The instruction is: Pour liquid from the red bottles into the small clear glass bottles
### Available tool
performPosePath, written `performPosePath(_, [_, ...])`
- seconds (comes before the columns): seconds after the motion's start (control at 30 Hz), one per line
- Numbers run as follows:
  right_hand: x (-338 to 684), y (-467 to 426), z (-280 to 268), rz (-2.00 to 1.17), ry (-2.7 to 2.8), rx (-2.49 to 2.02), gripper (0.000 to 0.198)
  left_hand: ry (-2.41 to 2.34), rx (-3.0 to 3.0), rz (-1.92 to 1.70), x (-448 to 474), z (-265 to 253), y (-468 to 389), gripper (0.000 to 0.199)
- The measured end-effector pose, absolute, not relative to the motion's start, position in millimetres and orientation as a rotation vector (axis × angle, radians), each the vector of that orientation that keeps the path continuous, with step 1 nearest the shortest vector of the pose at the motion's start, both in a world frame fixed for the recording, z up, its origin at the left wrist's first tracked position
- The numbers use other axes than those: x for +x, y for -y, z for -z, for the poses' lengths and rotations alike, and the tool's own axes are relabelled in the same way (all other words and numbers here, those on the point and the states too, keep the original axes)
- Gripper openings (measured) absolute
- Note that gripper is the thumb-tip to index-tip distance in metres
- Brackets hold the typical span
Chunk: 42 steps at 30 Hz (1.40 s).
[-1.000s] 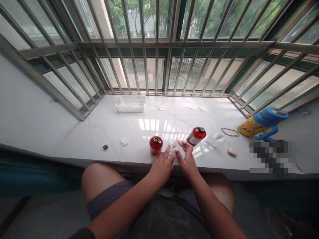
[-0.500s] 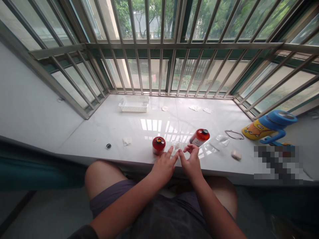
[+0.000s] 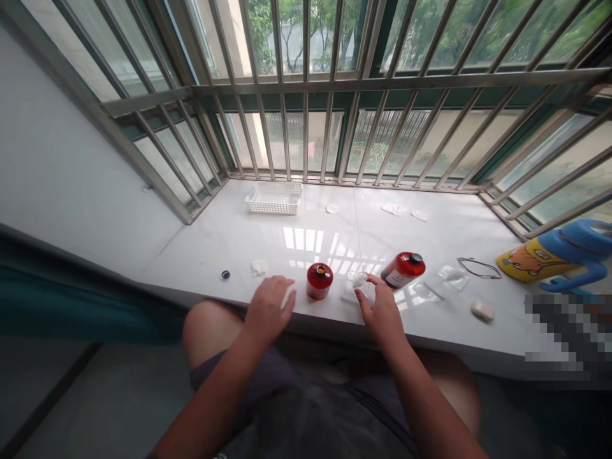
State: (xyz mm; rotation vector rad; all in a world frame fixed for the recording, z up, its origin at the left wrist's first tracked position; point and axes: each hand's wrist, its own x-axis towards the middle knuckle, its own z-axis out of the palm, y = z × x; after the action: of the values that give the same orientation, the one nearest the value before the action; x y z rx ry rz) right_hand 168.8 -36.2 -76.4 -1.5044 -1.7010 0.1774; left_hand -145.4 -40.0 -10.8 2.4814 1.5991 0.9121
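My right hand (image 3: 382,309) has its thumb and index finger at the edges of a crumpled white wad (image 3: 359,279), which sits by a clear, pale plastic packet (image 3: 352,294) on the ledge. Fingers stretched and a little apart, my left hand (image 3: 268,307) is empty, just below a small white crumpled piece (image 3: 259,268). Between the hands stands an uncapped red bottle (image 3: 319,282), its mouth showing. Beyond my right fingertips, a second red bottle (image 3: 404,269) has a black cap and a white label. A small black cap (image 3: 225,275) lies at the left.
A white perforated basket (image 3: 274,199) stands by the window bars, with several white scraps (image 3: 394,209) to its right. On the right are a clear plastic wrapper (image 3: 453,278), a dark cord loop (image 3: 479,268), a pale bar-like object (image 3: 482,311) and a blue-and-yellow flask (image 3: 549,254).
My hands have parted: the left has swung left past the uncapped bottle, and the right has closed in on the white wad. The whole view has shifted.
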Motion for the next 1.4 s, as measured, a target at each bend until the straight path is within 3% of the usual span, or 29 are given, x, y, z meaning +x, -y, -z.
performPosePath(0.17, [170,33,67,0.044,1.608,-1.504,0.047,-2.386,2.108,-0.508,-246,27,3,0.044])
performPosePath(0.3, [167,38,52,0.120,1.566,-1.446,0.047,-2.492,1.877,-0.256,-284,37,-14,0.048])
performPosePath(0.47, [160,50,30,0.117,1.616,-1.357,0.041,-2.432,1.815,-0.338,-281,32,-23,0.034])
performPosePath(0.6, [142,60,10,0.021,1.700,-1.247,0.037,-2.228,1.734,-0.539,-234,14,-14,0.040])
performPosePath(0.7, [120,66,-6,-0.094,1.849,-1.105,0.047,-1.519,1.409,-0.863,-174,-9,11,0.050])
performPosePath(0.77, [107,68,-15,-0.121,1.930,-1.017,0.054,-1.120,1.259,-0.828,-136,-24,29,0.047])
performPosePath(0.87, [94,69,-23,-0.152,1.975,-0.931,0.048,-0.844,1.121,-0.787,-99,-38,47,0.041])
performPosePath(1.0, [93,58,-25,-0.130,1.954,-0.929,0.038,-0.854,1.118,-0.805,-94,-39,45,0.047])
performPosePath(1.13, [98,32,-22,-0.091,1.932,-1.082,0.024,-1.212,1.465,-0.975,-111,-30,30,0.050])
performPosePath(1.33, [92,-2,-12,-0.279,1.960,-1.226,0.022,-1.387,1.917,-0.940,-115,-6,5,0.093])
performPosePath(1.4, [89,-3,-9,-0.341,1.949,-1.232,0.025,-1.350,1.930,-0.892,-107,0,-2,0.099])
